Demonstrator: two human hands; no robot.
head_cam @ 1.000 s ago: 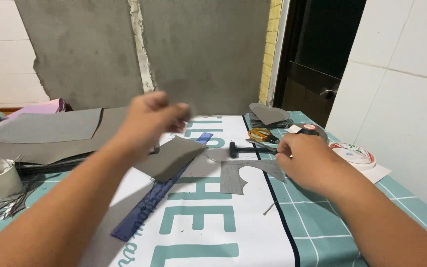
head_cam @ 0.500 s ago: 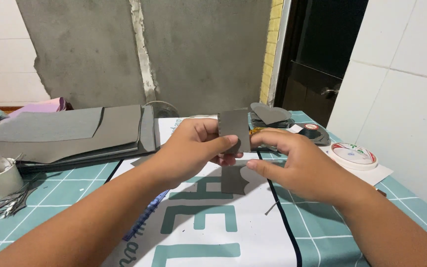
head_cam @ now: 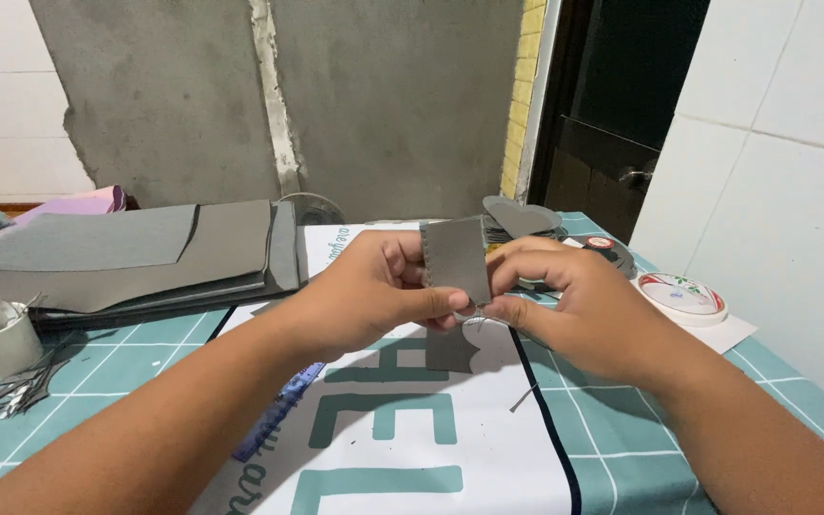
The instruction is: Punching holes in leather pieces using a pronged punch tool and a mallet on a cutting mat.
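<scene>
Perhaps one grey piece (head_cam: 457,257), two hands.

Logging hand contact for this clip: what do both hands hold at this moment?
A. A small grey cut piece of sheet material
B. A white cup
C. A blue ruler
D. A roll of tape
A: the left hand and right hand pinch a small grey piece between them above the table, while the blue ruler, white cup and tape roll lie untouched.
</scene>
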